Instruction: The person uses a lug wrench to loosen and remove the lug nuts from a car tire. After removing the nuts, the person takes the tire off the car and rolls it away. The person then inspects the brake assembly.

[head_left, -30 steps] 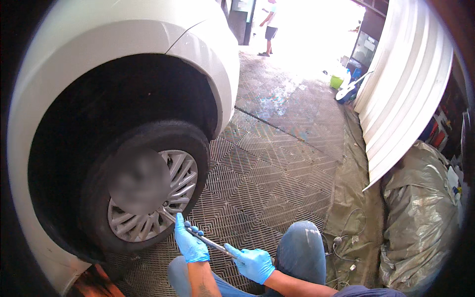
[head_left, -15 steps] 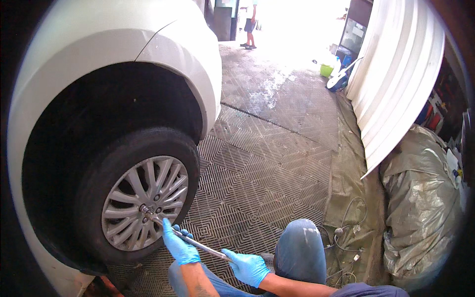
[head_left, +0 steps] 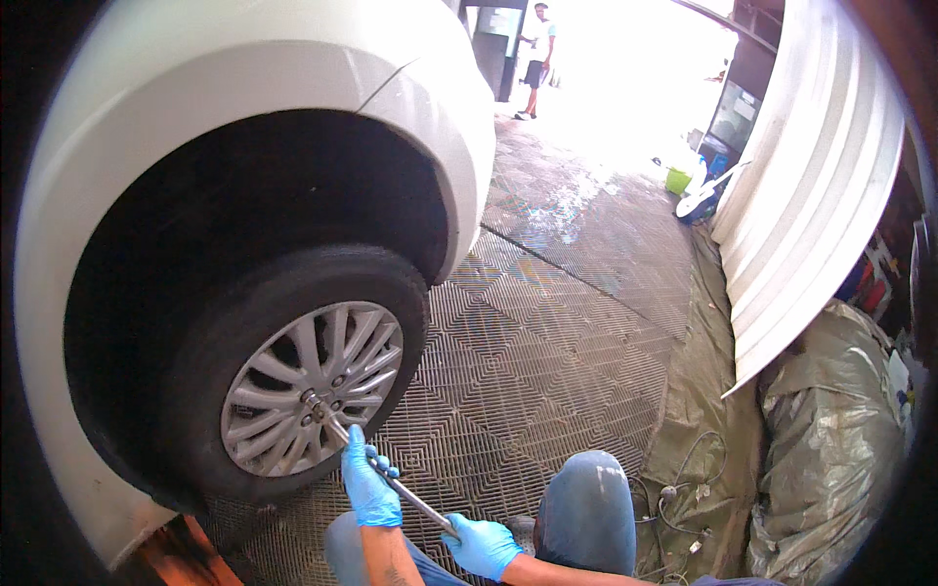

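Note:
A long metal socket wrench [head_left: 418, 502] slopes from the wheel's hub down toward my lap. Its socket end [head_left: 314, 402] sits at a lug nut in the middle of the silver alloy wheel [head_left: 311, 366], which carries a black tyre [head_left: 410, 337]. My left hand [head_left: 371, 491], in a blue glove, is closed around the bar nearer the wheel. Further back, my right hand [head_left: 483, 548], gloved alike, grips the handle end. Which nut the socket covers is hard to make out.
The white car's fender [head_left: 278, 73] arches over the wheel. Ribbed mat flooring [head_left: 547, 381] lies to the right, with cables [head_left: 674, 493] on a green sheet. A plastic-covered heap [head_left: 826, 439] and a white corrugated panel [head_left: 816, 195] line the right side. A person [head_left: 537, 61] stands far back.
My view has shifted, so the wheel and background appear further right and more of the far person shows. Both hands keep their hold on the wrench, its socket still at the hub.

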A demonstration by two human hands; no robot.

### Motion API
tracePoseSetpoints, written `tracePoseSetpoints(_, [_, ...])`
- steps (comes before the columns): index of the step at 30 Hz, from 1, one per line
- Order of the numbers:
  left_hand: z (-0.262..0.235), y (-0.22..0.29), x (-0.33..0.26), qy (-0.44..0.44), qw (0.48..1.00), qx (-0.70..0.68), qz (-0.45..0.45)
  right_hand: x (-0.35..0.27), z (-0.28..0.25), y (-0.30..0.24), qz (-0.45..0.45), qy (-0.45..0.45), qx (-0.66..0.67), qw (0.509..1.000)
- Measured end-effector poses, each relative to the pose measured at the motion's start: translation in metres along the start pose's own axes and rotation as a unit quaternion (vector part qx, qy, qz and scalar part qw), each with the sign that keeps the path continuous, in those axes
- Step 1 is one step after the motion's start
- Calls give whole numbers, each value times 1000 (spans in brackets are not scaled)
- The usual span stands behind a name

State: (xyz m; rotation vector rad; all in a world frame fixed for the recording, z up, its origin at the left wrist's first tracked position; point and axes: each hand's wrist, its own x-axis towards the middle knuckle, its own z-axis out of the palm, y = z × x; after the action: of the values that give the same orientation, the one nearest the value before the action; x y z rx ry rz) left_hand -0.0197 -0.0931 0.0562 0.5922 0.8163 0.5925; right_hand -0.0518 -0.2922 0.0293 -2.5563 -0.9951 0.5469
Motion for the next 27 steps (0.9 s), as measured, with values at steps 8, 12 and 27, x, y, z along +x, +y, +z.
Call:
tracePoseSetpoints(8, [-31,11,24,-409,738,-470,-259,-13,-43,-32,132,-391,847,334])
tracePoseSetpoints(12, [-19,3,13,-41,984,-140,-99,-8,-14,-31,108,-98,317,937])
tracePoseSetpoints(27, [-15,7,8,-61,982,-90,-154,-16,-21,-29,30,-12,349,936])
